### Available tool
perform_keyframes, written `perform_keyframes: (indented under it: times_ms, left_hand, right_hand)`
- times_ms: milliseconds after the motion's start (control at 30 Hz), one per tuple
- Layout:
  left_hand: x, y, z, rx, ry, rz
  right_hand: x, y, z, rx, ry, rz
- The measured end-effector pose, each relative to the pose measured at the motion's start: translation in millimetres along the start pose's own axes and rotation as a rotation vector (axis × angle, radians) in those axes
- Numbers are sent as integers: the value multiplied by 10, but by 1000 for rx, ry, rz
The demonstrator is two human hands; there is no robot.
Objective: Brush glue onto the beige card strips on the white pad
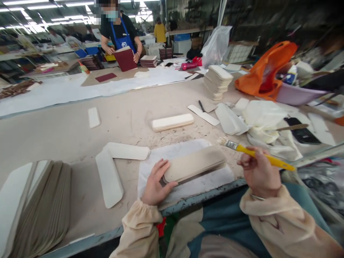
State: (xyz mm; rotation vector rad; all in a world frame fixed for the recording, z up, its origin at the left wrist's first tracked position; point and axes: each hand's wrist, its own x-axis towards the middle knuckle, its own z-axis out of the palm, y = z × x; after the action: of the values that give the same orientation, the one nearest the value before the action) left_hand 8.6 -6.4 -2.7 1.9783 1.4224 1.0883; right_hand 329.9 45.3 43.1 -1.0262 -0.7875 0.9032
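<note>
My right hand [260, 171] is closed round the yellow handle of a paintbrush [251, 152]. The bristles point left and look coated with something pale, just off the right end of a stack of grey-beige cardboard strips [195, 163]. These long, round-cornered strips lie on a white sheet [150, 172] at the table's front edge. My left hand [158, 181] grips the stack's left end, fingers at the far side and thumb at the near side. Two white strips, one upper [127, 151] and one lower [109, 179], overlap left of the sheet.
A large leaning pile of strips [43, 204] fills the near left. Beyond my hands lies a low white stack [172, 122]; a taller stack [218, 82] stands behind. Crumpled plastic [264, 118], a dark phone [301, 130] and an orange bag [266, 71] occupy the right. Opposite, a person holds a maroon folder [125, 59].
</note>
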Motion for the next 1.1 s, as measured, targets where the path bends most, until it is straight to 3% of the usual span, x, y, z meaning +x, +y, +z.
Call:
perform_keyframes:
  times_ms: [100,267,600,867,967,1033,1100]
  left_hand:
    - [-9,-31,4,57,28,66]
    - [-35,-102,12,178,85,205]
    - [47,-52,-54,287,85,293]
    - [452,53,-275,345,402,107]
    - [627,149,-361,344,483,123]
    - [675,215,-375,316,444,183]
    - [647,245,-344,265,305,277]
  right_hand:
    - [65,126,-46,-65,6,-52]
    - [94,321,-108,-108,-42,-12]
    - [37,351,-162,-233,-126,-94]
    - [37,393,-208,-322,-166,-185]
    - [31,369,-238,-450,-250,-232]
    - [16,343,-249,-550,-315,-276]
    - [3,317,-258,-631,-356,-323]
